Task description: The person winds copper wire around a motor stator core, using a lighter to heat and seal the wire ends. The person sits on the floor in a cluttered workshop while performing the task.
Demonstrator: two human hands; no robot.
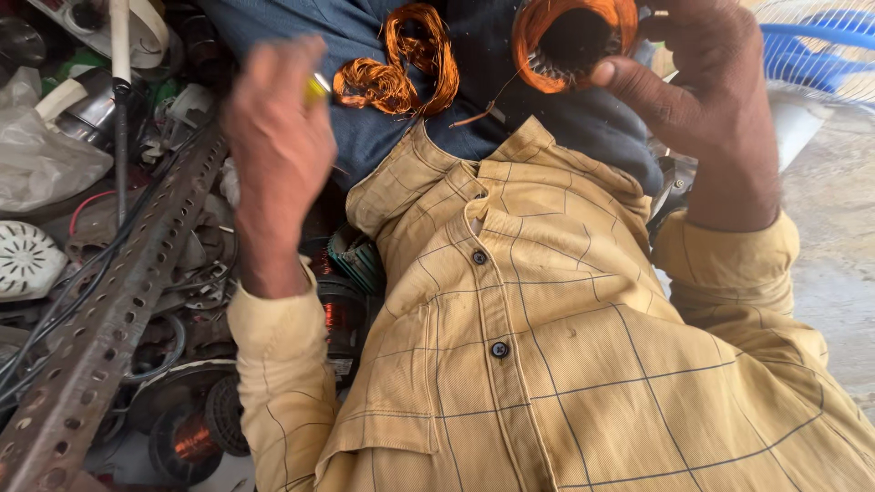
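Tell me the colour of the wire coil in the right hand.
Bright copper orange, wound in a ring: the wire coil in the right hand, head view.

Mustard checked shirt (583,364) with dark buttons, long cuffed sleeves, blue trousers (365,55).

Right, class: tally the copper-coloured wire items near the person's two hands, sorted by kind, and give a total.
Loose tangled bundle of orange copper wire on the lap: 1
Round motor stator wound with orange copper wire, held in the right hand: 1
Total: 2

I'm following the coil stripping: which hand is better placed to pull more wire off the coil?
Probably the left hand: it holds only a small tool and hovers near the loose wire, while the right hand grips the coil.
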